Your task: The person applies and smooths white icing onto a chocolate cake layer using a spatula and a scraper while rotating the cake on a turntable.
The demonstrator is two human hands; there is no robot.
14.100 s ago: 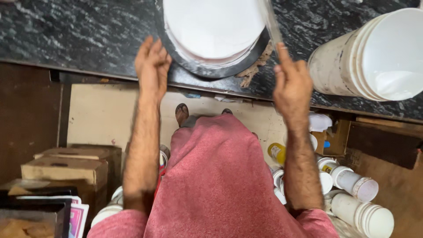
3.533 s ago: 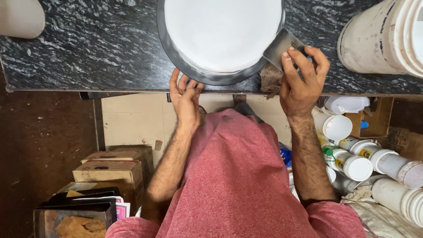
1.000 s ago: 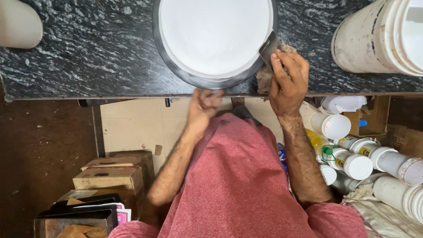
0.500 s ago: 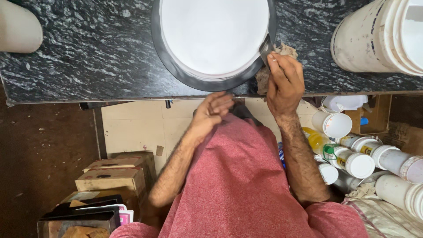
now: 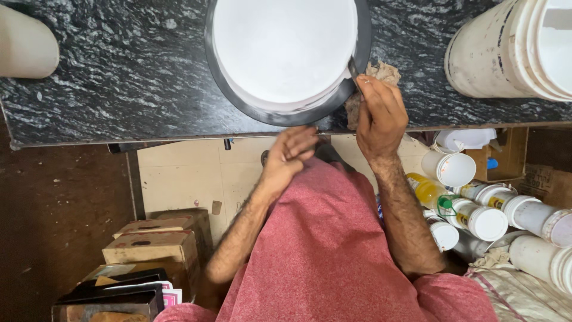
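Observation:
A round white cake point(image 5: 286, 50) sits on a dark round turntable point(image 5: 262, 110) on the black marble counter point(image 5: 131, 71). My right hand point(image 5: 378, 116) rests at the turntable's right edge, shut on a thin metal scraper point(image 5: 353, 67) held upright against the cake's side. A crumpled brownish rag point(image 5: 384, 73) lies just behind that hand. My left hand point(image 5: 292, 152) is blurred and hangs just below the counter's front edge, under the turntable rim, fingers loose and holding nothing.
A stack of large white buckets point(image 5: 512, 48) stands on the counter at right, and a white container point(image 5: 24, 50) at far left. Under the counter are several white-lidded jars point(image 5: 476, 217) at right and cardboard boxes point(image 5: 155, 238) at left.
My left hand has come off the turntable rim and dropped below the counter edge. My right hand has slid up the turntable's right side, turning the scraper edge-on against the cake.

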